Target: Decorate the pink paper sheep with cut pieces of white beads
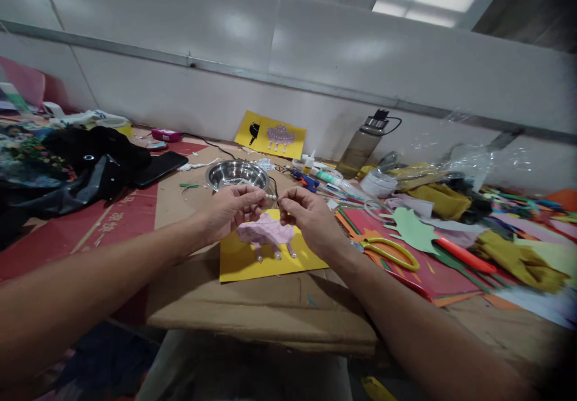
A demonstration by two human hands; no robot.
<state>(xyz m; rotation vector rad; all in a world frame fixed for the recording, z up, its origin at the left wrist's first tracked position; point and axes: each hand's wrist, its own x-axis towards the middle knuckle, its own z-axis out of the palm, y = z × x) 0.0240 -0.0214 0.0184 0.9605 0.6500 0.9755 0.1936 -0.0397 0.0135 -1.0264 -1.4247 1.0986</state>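
Above a yellow card (234,266), a short string of white pearl beads (271,196) is stretched between my hands. The fingers of my left hand (234,208) are closed in a pinch on its left end. My right hand (311,214) pinches the other end with thumb and forefinger. On the card lies a purple paper cutout (265,235) with pearl beads at the tips of its legs; my hands partly cover its top. Right behind my left hand stands a steel bowl (237,169) with small white pieces in it.
A finished-looking yellow card (283,133) leans on the wall. A blue glue gun (305,180), a glue bottle (309,163) and a water bottle (363,142) stand behind my right hand. Yellow-handled scissors (392,252) and coloured paper lie right. A phone (157,168) and black bag (99,154) lie left.
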